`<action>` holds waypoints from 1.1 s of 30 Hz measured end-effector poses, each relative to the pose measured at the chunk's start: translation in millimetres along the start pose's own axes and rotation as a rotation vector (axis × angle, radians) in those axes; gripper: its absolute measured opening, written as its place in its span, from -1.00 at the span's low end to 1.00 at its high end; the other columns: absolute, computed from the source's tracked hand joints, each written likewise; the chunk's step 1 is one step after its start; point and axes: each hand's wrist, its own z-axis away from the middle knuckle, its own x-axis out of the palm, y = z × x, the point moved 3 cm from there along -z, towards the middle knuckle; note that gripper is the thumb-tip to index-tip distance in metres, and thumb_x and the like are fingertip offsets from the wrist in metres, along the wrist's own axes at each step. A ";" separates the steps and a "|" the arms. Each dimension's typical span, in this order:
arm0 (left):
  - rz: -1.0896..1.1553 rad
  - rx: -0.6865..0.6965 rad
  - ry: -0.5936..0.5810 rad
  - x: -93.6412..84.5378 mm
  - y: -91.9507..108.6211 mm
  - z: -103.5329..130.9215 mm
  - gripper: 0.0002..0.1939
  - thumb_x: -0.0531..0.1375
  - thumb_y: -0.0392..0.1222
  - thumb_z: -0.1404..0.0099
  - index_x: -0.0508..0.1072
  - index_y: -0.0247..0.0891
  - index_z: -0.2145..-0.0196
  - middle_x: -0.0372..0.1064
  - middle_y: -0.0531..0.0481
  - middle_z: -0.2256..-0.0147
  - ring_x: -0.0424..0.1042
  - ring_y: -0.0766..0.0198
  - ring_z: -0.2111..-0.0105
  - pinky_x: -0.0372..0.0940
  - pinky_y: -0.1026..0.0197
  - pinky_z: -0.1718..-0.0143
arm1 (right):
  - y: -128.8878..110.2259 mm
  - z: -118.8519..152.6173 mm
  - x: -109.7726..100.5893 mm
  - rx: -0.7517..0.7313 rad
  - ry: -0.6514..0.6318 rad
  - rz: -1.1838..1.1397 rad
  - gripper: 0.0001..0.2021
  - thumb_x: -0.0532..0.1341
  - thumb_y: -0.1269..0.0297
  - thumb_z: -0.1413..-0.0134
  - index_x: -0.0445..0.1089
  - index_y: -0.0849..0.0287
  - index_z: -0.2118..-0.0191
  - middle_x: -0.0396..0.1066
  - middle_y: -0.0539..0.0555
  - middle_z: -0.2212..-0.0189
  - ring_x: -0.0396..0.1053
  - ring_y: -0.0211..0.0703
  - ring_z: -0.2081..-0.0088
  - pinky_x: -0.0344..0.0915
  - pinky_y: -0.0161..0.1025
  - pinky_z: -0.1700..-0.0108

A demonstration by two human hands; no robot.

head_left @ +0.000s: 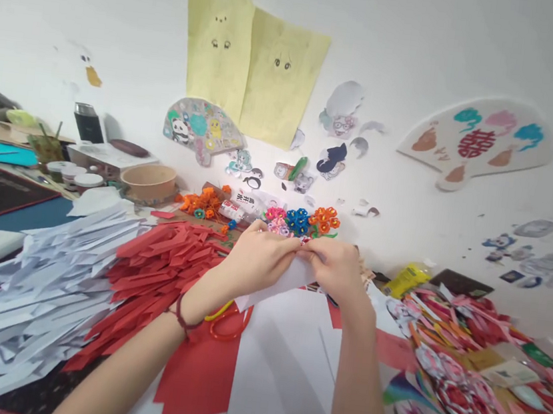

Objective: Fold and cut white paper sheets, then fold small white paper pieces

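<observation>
My left hand (261,259) and my right hand (342,270) meet in the middle, fingers closed in a pinch. Between them they grip a piece of white paper (285,280), which hangs below the fingertips. A bit of red shows right at the pinch, too small to make out. Under my left wrist lie red and yellow loop handles (231,326), perhaps of scissors, partly covered. Below my hands, a white sheet (281,369) rests beside a larger piece of red paper (199,385).
Piles of folded white strips (39,292) and red strips (164,260) cover the left side. Bright craft flowers (299,221) stand against the wall behind my hands. Ribbon and paper flowers (465,391) crowd the right. A yellow packet (407,279) and a round tan container (148,183) stand farther back.
</observation>
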 end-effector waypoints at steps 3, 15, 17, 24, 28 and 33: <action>0.012 -0.007 -0.003 3.9 -2.9 -1.1 -0.79 -0.02 -0.28 -0.38 0.41 -0.17 0.22 0.47 0.09 0.41 0.39 0.28 0.41 0.05 0.16 0.22 | 5.4 -1.3 5.2 -0.019 0.066 0.032 -0.87 0.25 0.36 -0.13 0.55 0.12 0.39 0.54 0.03 0.45 0.46 -0.13 0.36 0.21 -0.26 0.30; 0.084 -0.048 -0.112 12.3 -16.3 -0.9 -0.81 -0.02 -0.26 -0.36 0.37 -0.20 0.32 0.39 0.11 0.52 0.35 0.30 0.48 0.05 0.18 0.23 | 40.8 11.0 -17.0 0.027 0.291 0.079 -0.80 0.19 0.45 -0.05 0.52 0.10 0.48 0.57 -0.01 0.45 0.52 -0.12 0.37 0.30 -0.25 0.27; 0.086 -0.042 -0.127 14.6 -19.6 -0.3 -0.82 -0.02 -0.26 -0.36 0.36 -0.20 0.33 0.37 0.12 0.54 0.33 0.31 0.50 0.06 0.17 0.23 | 47.8 14.5 -21.9 0.051 0.311 0.096 -0.81 0.19 0.43 -0.05 0.52 0.09 0.47 0.58 -0.01 0.44 0.53 -0.11 0.36 0.30 -0.24 0.27; -0.034 -0.029 -0.161 14.2 -37.0 2.1 -0.84 -0.03 -0.27 -0.34 0.32 -0.18 0.31 0.36 0.10 0.54 0.35 0.25 0.47 0.04 0.14 0.24 | 68.3 24.1 -30.6 0.151 0.376 0.133 -0.84 0.21 0.30 -0.06 0.55 0.08 0.45 0.59 0.02 0.45 0.53 -0.07 0.37 0.29 -0.22 0.31; -0.110 -0.019 -0.155 11.3 -44.5 3.1 -0.81 -0.05 -0.27 -0.35 0.31 -0.18 0.35 0.33 0.10 0.57 0.31 0.26 0.51 0.01 0.14 0.28 | 72.1 22.5 -25.2 0.168 0.377 0.127 -0.83 0.21 0.29 -0.06 0.55 0.08 0.45 0.59 0.02 0.45 0.53 -0.07 0.37 0.30 -0.22 0.28; -0.162 -0.001 -0.130 6.6 -53.4 6.2 -0.80 -0.04 -0.25 -0.36 0.32 -0.19 0.39 0.33 0.09 0.59 0.26 0.28 0.56 0.01 0.14 0.28 | 75.1 21.6 -21.9 0.232 0.389 0.138 -0.81 0.20 0.25 -0.06 0.56 0.09 0.45 0.58 0.03 0.48 0.50 -0.08 0.40 0.28 -0.22 0.28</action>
